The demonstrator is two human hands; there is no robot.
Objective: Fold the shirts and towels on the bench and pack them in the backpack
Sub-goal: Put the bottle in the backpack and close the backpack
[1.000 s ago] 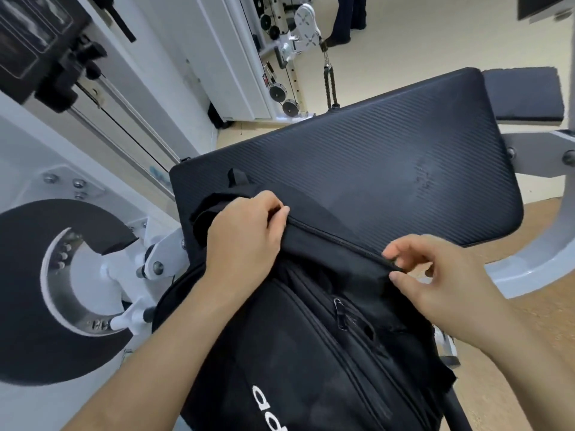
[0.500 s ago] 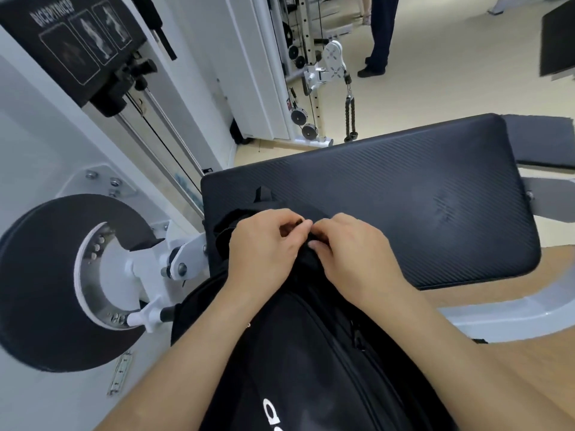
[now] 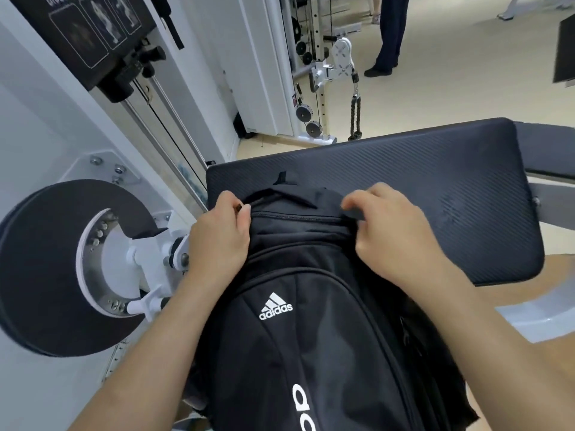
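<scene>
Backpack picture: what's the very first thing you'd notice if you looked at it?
A big black backpack with a white logo fills the lower middle, its top leaning on the black padded bench. The left hand and right hand grip its top corners. A round dark machine disc sits at left.

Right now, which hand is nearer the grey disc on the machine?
Left. The left hand grips the backpack's top corner on the side facing the grey disc; the right hand holds the opposite top corner, farther away across the backpack.
</scene>
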